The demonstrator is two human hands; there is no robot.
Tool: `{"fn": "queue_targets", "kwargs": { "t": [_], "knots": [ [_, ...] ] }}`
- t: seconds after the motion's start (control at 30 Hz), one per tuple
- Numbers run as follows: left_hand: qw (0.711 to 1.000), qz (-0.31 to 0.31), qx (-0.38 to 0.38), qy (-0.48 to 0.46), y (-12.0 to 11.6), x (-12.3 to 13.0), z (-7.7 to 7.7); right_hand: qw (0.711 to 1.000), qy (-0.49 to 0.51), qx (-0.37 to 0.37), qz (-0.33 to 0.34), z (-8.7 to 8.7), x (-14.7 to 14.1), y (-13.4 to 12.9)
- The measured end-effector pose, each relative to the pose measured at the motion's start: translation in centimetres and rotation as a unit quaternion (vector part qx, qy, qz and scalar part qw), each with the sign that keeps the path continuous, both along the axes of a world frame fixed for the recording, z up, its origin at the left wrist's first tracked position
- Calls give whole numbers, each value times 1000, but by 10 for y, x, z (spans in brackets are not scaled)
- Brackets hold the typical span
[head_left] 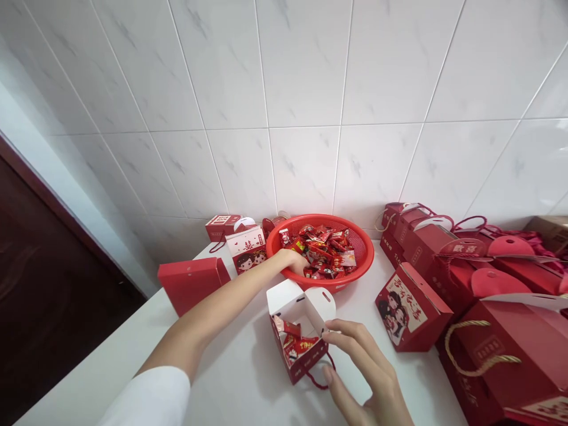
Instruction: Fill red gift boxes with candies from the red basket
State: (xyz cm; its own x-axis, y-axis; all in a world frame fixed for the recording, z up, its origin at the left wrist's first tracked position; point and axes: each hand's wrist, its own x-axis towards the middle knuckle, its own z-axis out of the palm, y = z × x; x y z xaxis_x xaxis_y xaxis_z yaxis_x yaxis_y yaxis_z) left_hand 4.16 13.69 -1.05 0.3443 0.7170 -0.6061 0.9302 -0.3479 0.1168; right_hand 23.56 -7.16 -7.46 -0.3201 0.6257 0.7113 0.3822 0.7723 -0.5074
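My left hand (pixel 293 260) reaches over the near rim of a red plastic basket (pixel 365 247) and into its heap of wrapped candies (pixel 322 251). Its fingers are mostly hidden, so whether they grip a candy does not show. In front of the basket stands an open red gift box (pixel 284 350) with a white inside and a few wrapped candies (pixel 298 346) in it. A dark red cord handle (pixel 316 381) hangs at its near side. At the box's right side is my right hand (pixel 368 373), fingers apart, the fingertips at or very near the box edge.
Several red gift boxes (pixel 432 248) crowd the right side, one with a gold rope handle (pixel 481 349) closest. A box with a cartoon couple (pixel 412 307) stands before them. More boxes (pixel 190 284) sit on the left of the white table (pixel 239 367). A tiled wall (pixel 306 165) rises behind.
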Motion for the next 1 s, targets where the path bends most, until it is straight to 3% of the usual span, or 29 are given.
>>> {"fn": "queue_targets", "kwargs": {
  "t": [0.23,0.43,0.73,1.0],
  "knots": [
    [1000,-2,24,5,7,-4,-5,999,9,34,-16,-3,-4,3],
    [999,21,38,11,11,-1,-17,1000,-8,6,-20,-6,-3,3],
    [994,7,7,-112,10,-14,-20,1000,5,8,-22,-4,-5,3],
    [987,-3,4,-161,10,-15,-18,1000,2,6,-26,-4,-5,1]
  ]
}}
